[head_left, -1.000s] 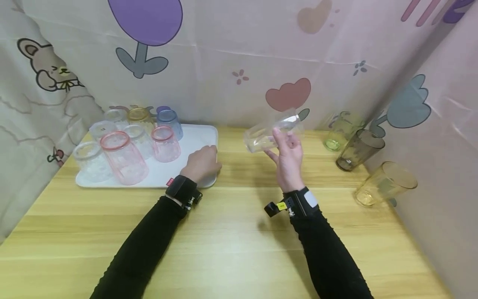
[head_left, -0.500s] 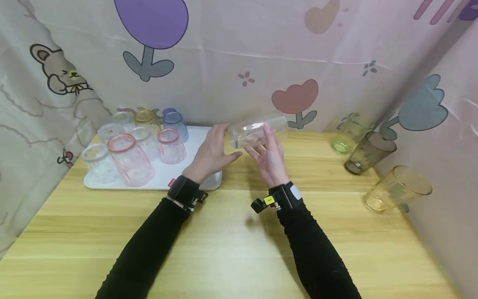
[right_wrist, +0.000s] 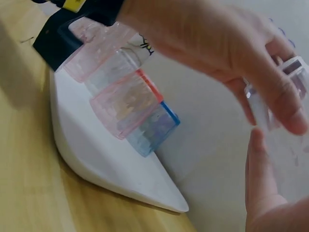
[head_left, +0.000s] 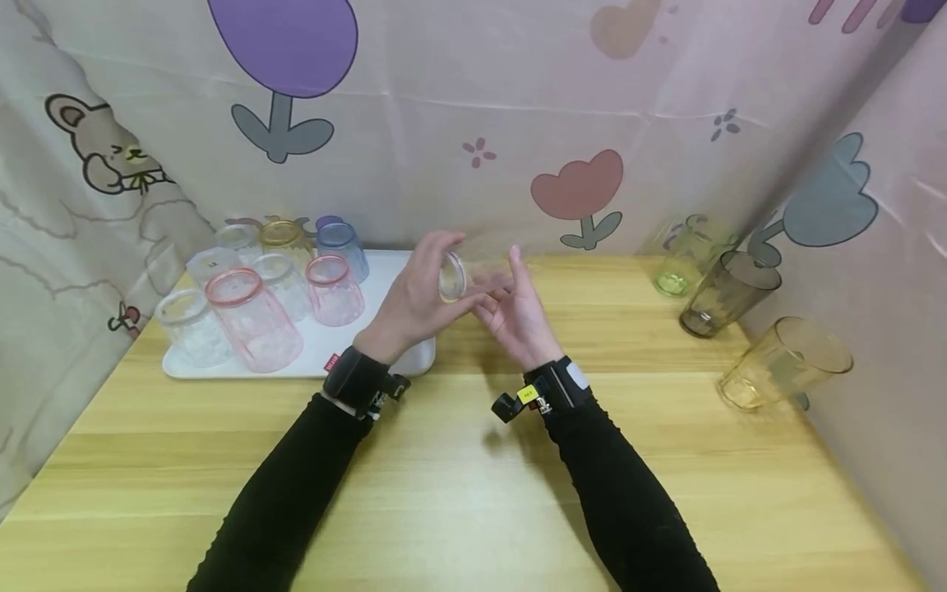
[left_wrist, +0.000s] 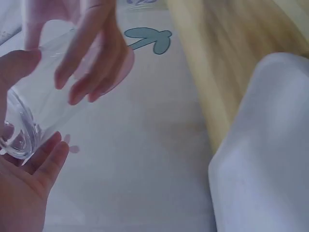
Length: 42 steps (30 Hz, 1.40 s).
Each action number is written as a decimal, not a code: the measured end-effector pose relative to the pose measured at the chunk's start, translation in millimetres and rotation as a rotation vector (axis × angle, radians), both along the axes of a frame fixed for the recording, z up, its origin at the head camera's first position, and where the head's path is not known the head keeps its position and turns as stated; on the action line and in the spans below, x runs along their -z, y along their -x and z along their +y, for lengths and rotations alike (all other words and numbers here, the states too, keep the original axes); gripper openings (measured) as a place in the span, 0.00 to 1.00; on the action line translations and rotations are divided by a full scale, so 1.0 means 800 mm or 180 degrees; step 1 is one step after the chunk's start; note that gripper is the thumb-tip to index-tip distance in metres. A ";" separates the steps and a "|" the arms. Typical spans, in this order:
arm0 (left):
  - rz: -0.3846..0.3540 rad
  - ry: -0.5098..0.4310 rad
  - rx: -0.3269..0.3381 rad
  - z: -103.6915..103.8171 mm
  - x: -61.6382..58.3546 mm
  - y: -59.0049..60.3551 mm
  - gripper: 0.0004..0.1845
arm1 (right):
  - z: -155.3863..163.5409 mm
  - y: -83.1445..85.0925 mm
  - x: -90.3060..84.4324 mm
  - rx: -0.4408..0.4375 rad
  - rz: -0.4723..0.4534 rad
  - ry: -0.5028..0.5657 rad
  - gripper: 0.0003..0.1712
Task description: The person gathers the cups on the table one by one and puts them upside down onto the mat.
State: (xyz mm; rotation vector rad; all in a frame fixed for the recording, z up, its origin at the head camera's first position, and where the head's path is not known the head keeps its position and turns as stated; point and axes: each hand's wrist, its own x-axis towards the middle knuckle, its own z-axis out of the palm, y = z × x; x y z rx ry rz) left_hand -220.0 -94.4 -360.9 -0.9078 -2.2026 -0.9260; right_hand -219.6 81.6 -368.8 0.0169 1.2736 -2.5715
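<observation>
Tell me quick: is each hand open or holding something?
Left hand: closed, holding the clear glass near its base.
Right hand: open, at the glass; contact unclear.

Head pic bright, glare on tbl (head_left: 451,501), soft shadows, wrist pics dimmer w/ blur

Clear, colourless glass (head_left: 477,273), aloft and nearly on its side, thick round base (head_left: 453,277) in the left hand (head_left: 414,296).
</observation>
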 end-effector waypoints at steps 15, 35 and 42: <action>0.0079 -0.0109 -0.0078 -0.039 -0.043 -0.013 0.45 | -0.006 0.005 0.017 -0.0678 0.0340 -0.0574 0.59; -0.0952 0.0015 -0.0861 -0.128 -0.098 -0.046 0.43 | -0.037 -0.001 0.043 -0.0777 0.0678 -0.3092 0.38; -0.1653 0.0316 -0.1030 -0.147 -0.107 -0.055 0.44 | -0.053 0.000 0.050 -0.0948 0.1278 -0.3939 0.39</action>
